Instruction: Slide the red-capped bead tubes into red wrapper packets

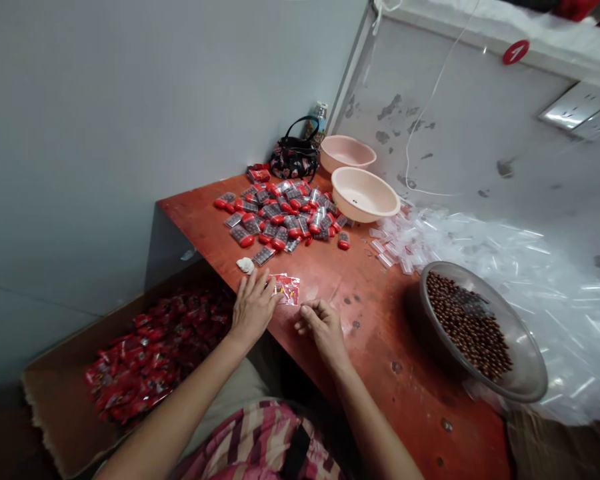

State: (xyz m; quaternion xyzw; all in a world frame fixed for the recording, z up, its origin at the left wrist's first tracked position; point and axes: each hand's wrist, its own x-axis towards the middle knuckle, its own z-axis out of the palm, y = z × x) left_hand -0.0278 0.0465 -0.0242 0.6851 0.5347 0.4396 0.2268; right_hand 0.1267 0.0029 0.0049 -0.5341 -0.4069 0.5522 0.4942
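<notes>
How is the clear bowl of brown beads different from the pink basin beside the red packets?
The clear bowl is see-through, while the pink basin is opaque. The bowl holds a heap of brown beads, while the basin shows no beads. The bowl looks larger and sits nearer the person, while the basin is farther along the table. Both are round and open-topped.

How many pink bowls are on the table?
2. One pink plastic bowl sits near the far corner beside the black handbag; the other sits just in front of it, next to the pile of red packets.
</notes>
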